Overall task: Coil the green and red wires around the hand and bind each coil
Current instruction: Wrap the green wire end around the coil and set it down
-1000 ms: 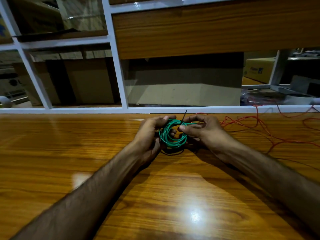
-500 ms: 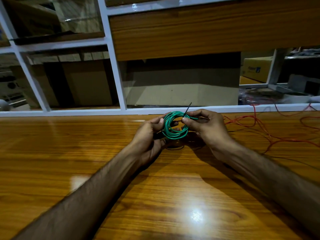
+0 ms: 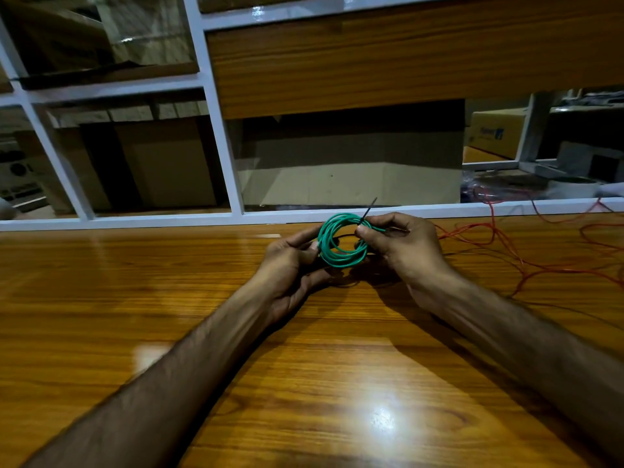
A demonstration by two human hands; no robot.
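Head view shows the green wire coil [image 3: 341,243] held upright just above the desk [image 3: 169,298], between the two hands. The left hand [image 3: 290,265] has its grip closed on the coil's left side, thumb and fingers pinching the strands together. The right hand [image 3: 401,244] pinches the coil's upper right edge, where a thin dark tie [image 3: 370,206] sticks up and away from the fingers; it looks like a cable tie or twist tie, though it is too thin to tell which.

The step in hand, as I judge it, is binding the green coil. To do it well, the left grip should hold all the loops bunched so that none slips free, while the right hand draws the tie snug around the full bundle, not just a few strands. Pulling along the tie's own line would keep the coil round and flat.

The red wire [image 3: 506,244] lies loose and uncoiled on the desk to the right, well apart from the coil, and trails toward the far edge, so that half of the task is not yet begun.

Behind the desk, white-framed glass panes [image 3: 219,146] front a storage space holding cardboard boxes [image 3: 354,170], all closed, their contents hidden. A yellow box [image 3: 493,133] sits on a shelf at right.
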